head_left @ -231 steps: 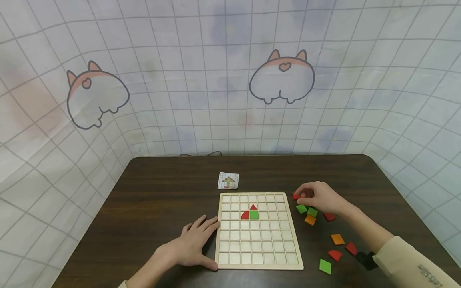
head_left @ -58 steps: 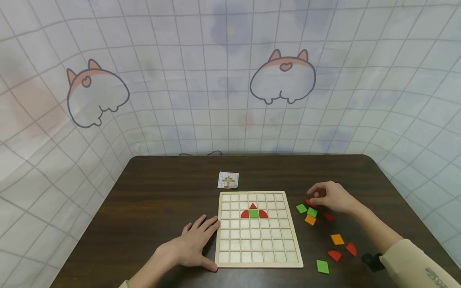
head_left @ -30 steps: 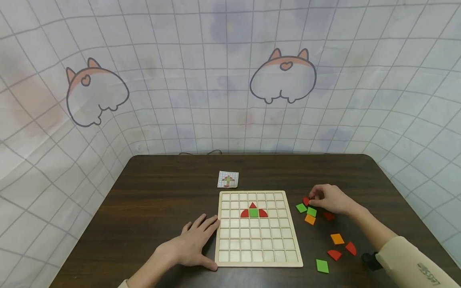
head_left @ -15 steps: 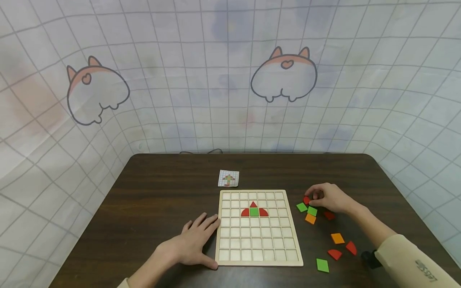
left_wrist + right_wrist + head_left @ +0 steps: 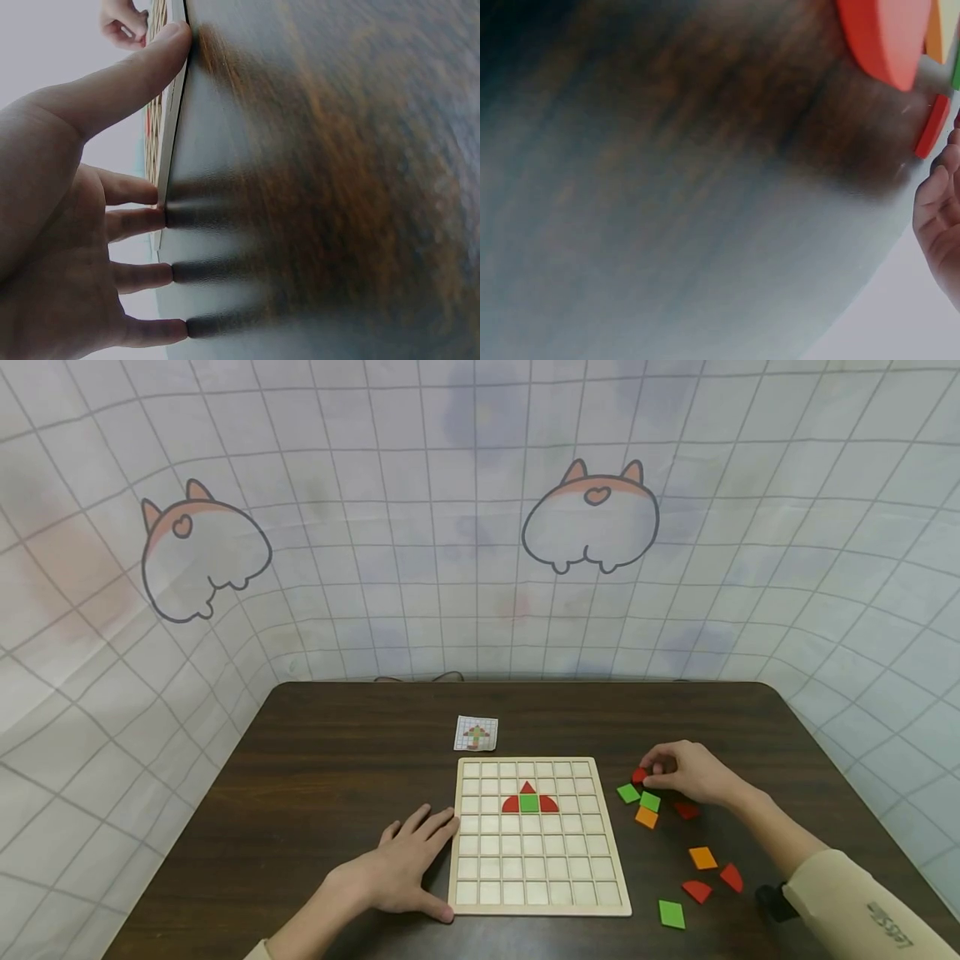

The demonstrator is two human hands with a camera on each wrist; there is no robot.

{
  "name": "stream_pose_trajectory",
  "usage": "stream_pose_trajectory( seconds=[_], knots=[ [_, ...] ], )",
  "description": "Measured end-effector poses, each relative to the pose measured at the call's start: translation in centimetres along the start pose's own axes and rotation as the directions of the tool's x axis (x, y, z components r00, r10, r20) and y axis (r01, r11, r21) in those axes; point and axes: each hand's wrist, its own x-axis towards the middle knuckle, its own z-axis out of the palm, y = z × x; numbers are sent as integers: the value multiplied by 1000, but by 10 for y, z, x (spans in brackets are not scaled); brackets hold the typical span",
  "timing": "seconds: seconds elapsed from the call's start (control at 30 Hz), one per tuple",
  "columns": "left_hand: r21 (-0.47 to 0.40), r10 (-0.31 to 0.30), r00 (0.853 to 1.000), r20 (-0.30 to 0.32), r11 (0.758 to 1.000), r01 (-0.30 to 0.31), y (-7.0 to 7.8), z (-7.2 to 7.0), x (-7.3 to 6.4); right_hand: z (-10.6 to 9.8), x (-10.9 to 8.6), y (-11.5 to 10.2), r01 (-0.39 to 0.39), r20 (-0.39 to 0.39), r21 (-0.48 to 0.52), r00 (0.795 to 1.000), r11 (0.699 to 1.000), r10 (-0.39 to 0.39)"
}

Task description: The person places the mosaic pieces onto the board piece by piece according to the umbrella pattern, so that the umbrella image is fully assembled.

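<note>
Left hand (image 5: 399, 870): palm down, fingers straight and spread, thumb apart | Right hand (image 5: 686, 772): fingers curled, thumb and index nearly meeting | Left forearm (image 5: 311, 917), right forearm (image 5: 780, 833): both angled inward

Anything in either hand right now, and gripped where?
Right hand appears to pinch a red piece by its palm-side edge; left hand, touching the board, holds nothing.

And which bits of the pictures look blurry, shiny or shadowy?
Left wrist view: dark streaks, shadows or reflections, beside the left hand, and blurry wood grain on the tabletop. Right wrist view: the tabletop is blurred with a pale sheen. Head view: the wooden grid board looks fairly crisp.
</note>
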Motion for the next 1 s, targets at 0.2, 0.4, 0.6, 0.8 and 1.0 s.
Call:
stream_pose_trajectory(
  seconds=[0.2,0.4,0.6,0.8,1.0],
  knots=[
    [5,-8,1000,4,1000,8,0,-1,0,-4,1,-6,16,-34,-8,999,1000,-16],
    [-2,0,1000,4,1000,0,1,-1,0,-3,5,-17,65,-55,-29,996,997,-67],
    [-4,3,1000,4,1000,-3,2,-1,0,2,11,-36,116,-71,-19,991,993,-117],
    [-4,6,1000,3,1000,-6,2,-1,0,10,19,-55,151,-61,0,987,989,-151],
    [-5,5,1000,10,1000,-5,0,-2,0,20,28,-68,205,-52,-14,977,979,-205]
  ],
)
